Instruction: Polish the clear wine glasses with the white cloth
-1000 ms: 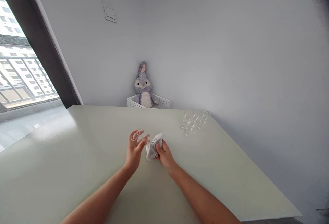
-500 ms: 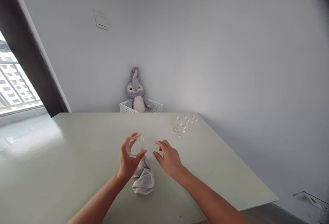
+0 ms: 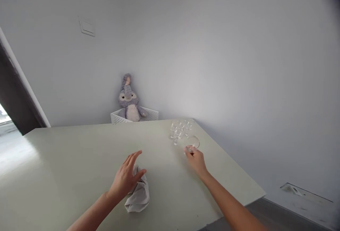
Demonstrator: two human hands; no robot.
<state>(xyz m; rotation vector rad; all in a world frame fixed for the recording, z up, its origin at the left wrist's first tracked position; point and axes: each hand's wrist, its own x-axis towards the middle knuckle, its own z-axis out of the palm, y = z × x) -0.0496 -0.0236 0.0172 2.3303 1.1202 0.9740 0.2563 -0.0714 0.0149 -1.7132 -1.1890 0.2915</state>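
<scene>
My right hand [image 3: 197, 159] reaches toward the far right of the pale table [image 3: 66, 160] and grips a small clear stemmed glass [image 3: 191, 143] by its lower part, just beside a cluster of several similar clear glasses [image 3: 180, 130]. My left hand [image 3: 126, 177] hovers open, fingers spread, over the middle of the table and holds nothing. A crumpled white cloth [image 3: 139, 195] lies on the table right under and beside that hand, partly hidden by it.
A grey plush rabbit [image 3: 128, 100] sits in a white perforated basket [image 3: 147, 115] behind the table's far edge, against the white wall. A dark window frame [image 3: 13, 107] stands at the left. The table's right edge drops to a grey floor [image 3: 278, 209].
The cloth was dropped on the table. The glass passed from my left hand to my right, which carried it right toward the cluster. The view swung right.
</scene>
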